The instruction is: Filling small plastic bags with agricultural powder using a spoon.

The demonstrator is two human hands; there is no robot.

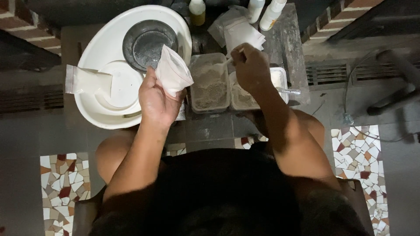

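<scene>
the left hand [158,101] holds a small clear plastic bag [173,71], its grip clamped on the bag's lower edge, the bag raised and tilted just over the rim of a white basin [94,48]. the right hand [250,66] has its grip pinched shut on a thin spoon handle [230,58] above two plastic tubs. the nearer tub [210,83] holds grey-brown powder; the second tub [242,98] sits just beside it, partly hidden by the wrist. inside the basin lie a dark round dish [146,43] and a white lid [123,84]. another flat bag [85,80] hangs over the basin's left rim. white bottles [267,12] stand at the low bench's far edge.
</scene>
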